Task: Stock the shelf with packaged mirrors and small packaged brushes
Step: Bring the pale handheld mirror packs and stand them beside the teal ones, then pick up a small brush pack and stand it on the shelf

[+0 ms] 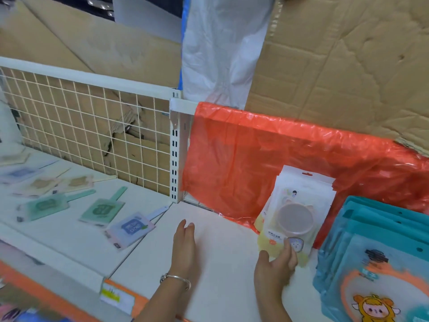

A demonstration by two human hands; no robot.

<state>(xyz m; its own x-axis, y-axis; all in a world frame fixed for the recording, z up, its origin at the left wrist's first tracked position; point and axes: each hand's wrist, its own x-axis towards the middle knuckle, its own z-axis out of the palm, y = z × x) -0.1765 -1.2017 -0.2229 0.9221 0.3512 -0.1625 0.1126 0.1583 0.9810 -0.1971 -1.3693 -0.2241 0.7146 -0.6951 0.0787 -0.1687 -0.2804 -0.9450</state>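
Note:
A stack of white packets [299,205], each showing a round pink item, stands upright on the white shelf [222,256] and leans back against a red plastic sheet [243,159]. My right hand [276,261] touches the lower front of the stack with its fingertips, thumb spread to the left. My left hand [184,245], with a bracelet on the wrist, lies flat with straight fingers over bare shelf to the left of the stack. On the left shelf section lie packaged handled mirrors, among them a blue one [132,226] and a green one [102,209].
Teal packages with a cartoon figure [376,263] stand stacked at the right, close to the white packets. A white wire grid [92,135] and an upright post [174,159] back the shelf, with cardboard [336,66] behind. A price label [116,296] hangs on the front edge.

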